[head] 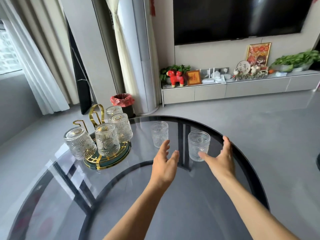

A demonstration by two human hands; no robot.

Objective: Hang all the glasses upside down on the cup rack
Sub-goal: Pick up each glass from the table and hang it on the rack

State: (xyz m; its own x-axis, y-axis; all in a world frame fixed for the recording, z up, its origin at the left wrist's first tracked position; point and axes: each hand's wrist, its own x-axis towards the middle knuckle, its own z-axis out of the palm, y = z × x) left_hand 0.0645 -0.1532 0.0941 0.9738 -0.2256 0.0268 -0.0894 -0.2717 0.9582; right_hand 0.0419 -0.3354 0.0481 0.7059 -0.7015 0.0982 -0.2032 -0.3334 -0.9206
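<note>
Grey floor [242,122], wall-mounted television [239,16], white curtains [34,66].

Two bare forearms come into view from the near edge, with no sleeves, watch, bracelet or rings visible. The left hand [164,163] and the right hand [220,160] are ungloved; fingers are slim, nails short and unpainted as far as can be seen

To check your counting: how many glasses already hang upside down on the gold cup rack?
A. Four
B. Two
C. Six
A. Four glasses sit inverted on the rack, while two upright glasses remain on the table.
</note>
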